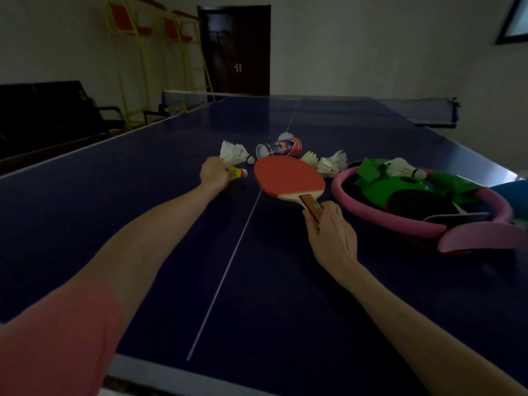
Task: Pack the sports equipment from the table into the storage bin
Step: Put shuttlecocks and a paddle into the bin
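Right hand (333, 230) grips the red ping-pong paddle (288, 177) by its handle; left hand (214, 172) clutches white and yellow shuttlecocks (233, 154). More shuttlecocks (328, 164) lie behind, pink-rimmed storage bin (400, 221) sits right on the blue table (143, 224).

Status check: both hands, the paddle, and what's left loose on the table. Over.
Left hand grips shuttlecocks. Right hand holds red paddle by its handle. Pink-rimmed bin part-filled; tube and shuttlecocks loose behind paddle.
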